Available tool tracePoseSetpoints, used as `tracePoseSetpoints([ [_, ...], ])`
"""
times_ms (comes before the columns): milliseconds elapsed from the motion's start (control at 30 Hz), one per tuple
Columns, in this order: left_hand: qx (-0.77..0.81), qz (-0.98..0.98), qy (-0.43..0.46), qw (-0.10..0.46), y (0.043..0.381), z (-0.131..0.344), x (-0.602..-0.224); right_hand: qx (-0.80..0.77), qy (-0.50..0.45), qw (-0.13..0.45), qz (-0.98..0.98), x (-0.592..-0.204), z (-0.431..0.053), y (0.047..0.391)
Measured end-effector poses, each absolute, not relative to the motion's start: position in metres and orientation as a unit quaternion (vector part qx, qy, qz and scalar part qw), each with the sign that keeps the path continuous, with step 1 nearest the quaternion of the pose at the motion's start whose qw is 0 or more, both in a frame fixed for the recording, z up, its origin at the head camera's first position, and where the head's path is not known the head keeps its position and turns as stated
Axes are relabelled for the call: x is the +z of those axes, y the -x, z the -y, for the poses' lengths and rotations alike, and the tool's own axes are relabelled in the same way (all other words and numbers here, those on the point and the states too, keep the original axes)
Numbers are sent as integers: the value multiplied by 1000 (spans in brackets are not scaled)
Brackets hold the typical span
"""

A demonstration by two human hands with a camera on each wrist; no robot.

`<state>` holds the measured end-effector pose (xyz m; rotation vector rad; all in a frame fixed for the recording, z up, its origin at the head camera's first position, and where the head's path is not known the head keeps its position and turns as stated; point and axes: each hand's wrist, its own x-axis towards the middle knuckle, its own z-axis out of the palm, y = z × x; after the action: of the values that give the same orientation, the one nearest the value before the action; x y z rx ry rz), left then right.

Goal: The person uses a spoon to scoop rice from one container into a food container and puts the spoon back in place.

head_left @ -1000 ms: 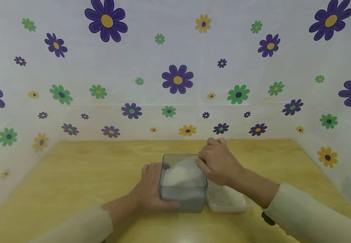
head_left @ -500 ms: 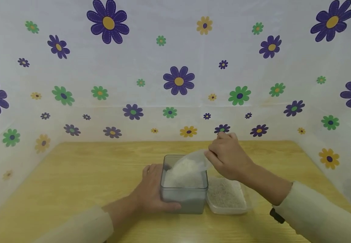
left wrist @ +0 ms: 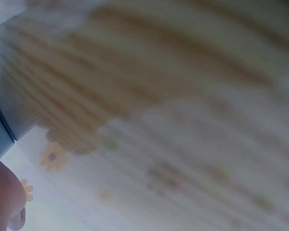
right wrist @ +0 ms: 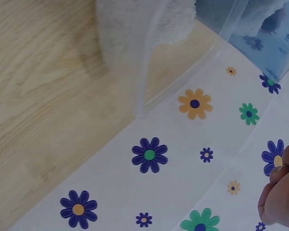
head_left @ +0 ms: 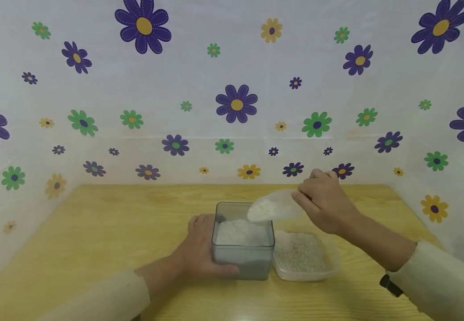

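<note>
Scoop points left, long axis dipping slightly, fingers of right hand pinching its rear, left hand gripping container.

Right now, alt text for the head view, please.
The right hand holds a translucent scoop of white grains, its tip over a gray bin that the left hand grips. A clear tub of off-white grains sits beside the bin.

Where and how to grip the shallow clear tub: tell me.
Probably pinch the clear tub by its right wall, coming from the right: that rim stands free and the grains stop short of it, while the gray container crowds the left.
</note>
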<state>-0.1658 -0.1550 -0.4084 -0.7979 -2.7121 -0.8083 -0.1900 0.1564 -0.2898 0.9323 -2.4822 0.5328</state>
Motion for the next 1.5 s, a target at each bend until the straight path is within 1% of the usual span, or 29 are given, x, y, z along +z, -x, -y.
tracePoseSetpoints([
  [333,-281,913,274,112,166,157,-407,242,-320,211,891,-305,-170,186],
  [467,-277,917,269,103,166,156,-408,253,-314,210,891,-309,-177,185],
  [600,-277,917,269,94,165,154,-407,250,-311,225,889,-311,-187,184],
  [700,-272,917,273,101,166,154,-407,249,-306,229,890,-313,-194,183],
  [833,-267,916,278,113,166,153,-408,252,-288,211,900,-317,-203,180],
  [1067,-271,915,277,115,166,154,-408,240,-267,176,916,-327,-214,177],
  [1200,-271,916,274,114,166,155,-409,198,-267,146,932,-329,-221,177],
  [1300,-277,915,271,112,165,156,-408,149,-282,137,938,-332,-223,177],
  [1333,-277,915,272,114,165,156,-408,131,-293,143,936,-332,-224,177],
  [1400,-274,915,273,115,165,156,-408,87,-320,179,926,-333,-225,178],
  [1500,-264,917,276,118,166,156,-408,15,-377,267,887,-329,-227,182],
])
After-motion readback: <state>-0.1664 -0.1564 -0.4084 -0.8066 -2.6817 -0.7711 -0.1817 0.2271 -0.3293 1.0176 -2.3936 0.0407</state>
